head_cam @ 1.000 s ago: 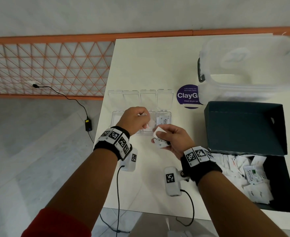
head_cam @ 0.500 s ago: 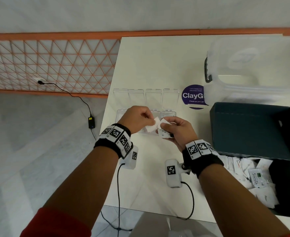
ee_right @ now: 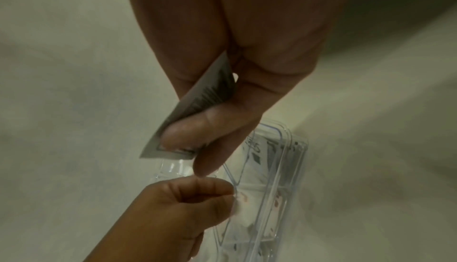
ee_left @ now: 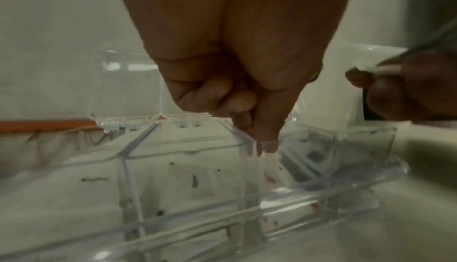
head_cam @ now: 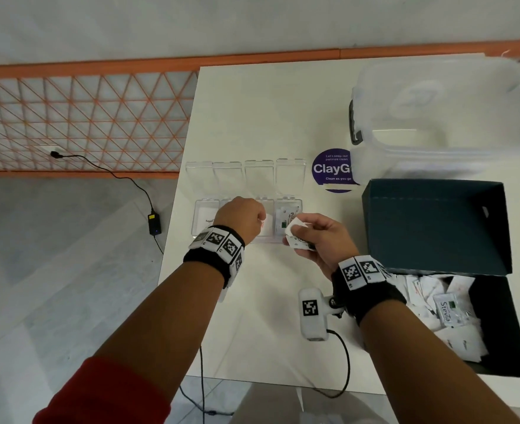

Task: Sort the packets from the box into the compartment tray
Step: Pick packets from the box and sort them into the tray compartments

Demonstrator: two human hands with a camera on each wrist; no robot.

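R hand [head_cam: 320,237] pinches packets [head_cam: 295,240] beside tray [head_cam: 203,215]; L hand [head_cam: 240,217] curled over tray, maybe empty.

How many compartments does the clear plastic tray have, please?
4, side by side in one row in the clear plastic compartment tray: the leftmost, the second under the left hand, the third, and the rightmost beside the right hand.

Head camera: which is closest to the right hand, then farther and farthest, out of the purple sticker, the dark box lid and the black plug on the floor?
From the right hand:
1. Dark box lid, just to its right.
2. Purple sticker, behind it on the table.
3. Black plug, far left on the floor.
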